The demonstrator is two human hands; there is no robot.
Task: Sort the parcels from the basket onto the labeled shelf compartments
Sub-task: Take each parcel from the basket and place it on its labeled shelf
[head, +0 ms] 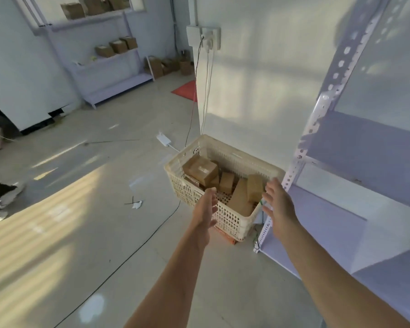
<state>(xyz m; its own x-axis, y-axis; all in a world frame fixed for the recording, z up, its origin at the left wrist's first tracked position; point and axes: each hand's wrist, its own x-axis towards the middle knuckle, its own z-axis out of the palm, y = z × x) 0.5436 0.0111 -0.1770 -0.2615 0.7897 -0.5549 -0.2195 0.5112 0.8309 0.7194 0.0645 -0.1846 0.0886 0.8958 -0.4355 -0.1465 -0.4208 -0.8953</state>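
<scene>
Several brown cardboard parcels (202, 170) are seen lying jumbled inside a cream perforated plastic basket (232, 221), which is set on the grey floor against a white wall. The left hand (205, 209) is held above the basket's near edge, fingers loosely spread, with nothing gripped. The right hand (278, 204) is raised at the basket's right corner, fingers straight and spread, also holding nothing. Just right of the basket, a pale lilac metal shelf unit (329, 223) is placed. Left of the basket, a white power adapter (163, 139) is seen on the floor.
</scene>
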